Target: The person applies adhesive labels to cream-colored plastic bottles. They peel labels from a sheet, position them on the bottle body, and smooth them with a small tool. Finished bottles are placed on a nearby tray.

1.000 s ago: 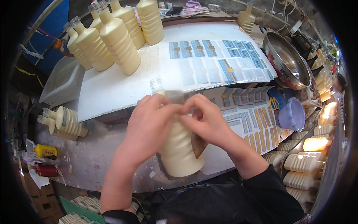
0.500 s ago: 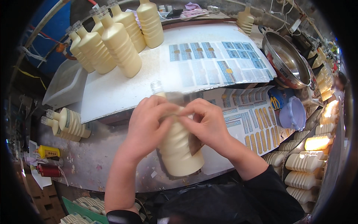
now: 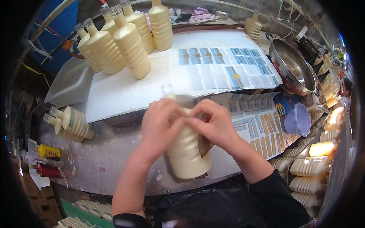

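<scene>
A cream ribbed bottle [image 3: 188, 157] with a clear neck lies tilted in front of me, its base toward me. My left hand [image 3: 161, 123] bends over the bottle's upper left side, thumb and fingers pinched together. From the other side my right hand [image 3: 211, 121] also pinches, its fingertips almost meeting the left ones over the bottle's shoulder. Whatever is between the fingertips is too small or hidden to make out. A dark brown piece [image 3: 205, 146] shows beside the bottle, below my right hand. Sheets of blue and gold decals [image 3: 266, 127] lie to the right.
Several cream bottles [image 3: 131, 49] stand on the raised white board [image 3: 159, 72], which carries more decals [image 3: 205, 56]. Two bottles [image 3: 72, 123] lie at left, near yellow [image 3: 48, 151] and red thread spools [image 3: 49, 170]. A metal basin [image 3: 294, 64] and purple bucket [image 3: 297, 119] are at right.
The whole view has shifted slightly, so the surroundings sit a little further right. My left hand has moved slightly toward the right one; both stay pinched over the bottle.
</scene>
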Motion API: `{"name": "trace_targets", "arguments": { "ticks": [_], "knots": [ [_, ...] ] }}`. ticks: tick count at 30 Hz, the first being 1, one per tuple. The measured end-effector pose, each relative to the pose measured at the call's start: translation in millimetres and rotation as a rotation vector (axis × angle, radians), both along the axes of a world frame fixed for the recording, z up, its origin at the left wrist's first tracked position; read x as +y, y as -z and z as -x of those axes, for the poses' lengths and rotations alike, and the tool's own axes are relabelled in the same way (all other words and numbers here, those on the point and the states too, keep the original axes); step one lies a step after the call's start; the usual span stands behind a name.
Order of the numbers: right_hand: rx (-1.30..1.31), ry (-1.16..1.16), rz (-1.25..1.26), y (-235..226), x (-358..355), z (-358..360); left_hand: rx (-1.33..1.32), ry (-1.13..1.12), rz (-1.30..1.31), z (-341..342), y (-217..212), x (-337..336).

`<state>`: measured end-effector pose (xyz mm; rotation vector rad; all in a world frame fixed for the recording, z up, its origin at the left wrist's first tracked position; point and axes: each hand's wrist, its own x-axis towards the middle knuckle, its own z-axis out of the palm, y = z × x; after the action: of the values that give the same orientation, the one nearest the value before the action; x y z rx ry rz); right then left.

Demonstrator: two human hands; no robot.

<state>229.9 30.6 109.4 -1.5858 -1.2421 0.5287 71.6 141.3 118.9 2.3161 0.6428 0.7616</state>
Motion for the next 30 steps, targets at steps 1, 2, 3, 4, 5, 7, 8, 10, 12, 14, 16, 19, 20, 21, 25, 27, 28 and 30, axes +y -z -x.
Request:
{"name": "trace_targets", "arguments": {
  "ticks": [1,2,3,4,5,7,8,10,12,14,16,19,20,21,25,27,28,30],
  "knots": [
    [0.037,-0.008,-0.023,2,1,0,-0.022,-0.001,-0.001,0,2,-1],
    [0.084,-0.022,-0.032,5,3,-1,-0.036,-0.010,0.001,0,3,-2],
    [0.130,-0.035,-0.040,8,3,-3,-0.051,-0.019,0.003,0,3,-3],
    [0.175,-0.047,-0.049,9,4,-4,-0.066,-0.026,0.005,0,3,-4],
    [0.287,-0.058,-0.007,7,5,-3,-0.077,-0.033,0.004,0,4,-4],
    [0.513,-0.081,0.078,0,4,-2,-0.097,-0.047,0.003,2,6,-6],
    [0.427,-0.056,0.096,-4,4,-1,-0.128,-0.059,0.016,3,9,-7],
    [0.256,0.001,0.134,-11,3,1,-0.189,-0.075,0.046,4,16,-9],
    [0.106,-0.012,0.094,-13,1,2,-0.220,-0.093,0.081,7,19,-11],
    [-0.009,-0.032,0.053,-18,0,3,-0.319,-0.187,0.187,9,23,-16],
    [-0.096,-0.051,0.011,-33,-4,6,-0.490,-0.353,0.365,13,28,-29],
    [-0.059,-0.171,0.011,-50,-2,0,-0.532,-0.377,0.741,29,39,-51],
    [-0.094,-0.164,-0.039,-49,4,-8,-0.582,-0.384,0.887,28,41,-57],
    [0.017,-0.122,0.068,-62,4,-21,-0.555,-0.333,0.920,26,43,-63],
    [-0.009,0.179,0.202,-93,1,-123,-0.473,-0.207,1.032,25,44,-75],
    [-0.114,0.463,0.096,-82,-21,-247,-0.429,-0.195,1.020,23,44,-75],
    [-0.056,0.554,0.030,-84,-39,-286,-0.407,-0.194,1.014,22,44,-74],
    [0.024,0.691,-0.051,-92,-69,-351,-0.411,-0.188,0.986,26,50,-74]
  ]
}}
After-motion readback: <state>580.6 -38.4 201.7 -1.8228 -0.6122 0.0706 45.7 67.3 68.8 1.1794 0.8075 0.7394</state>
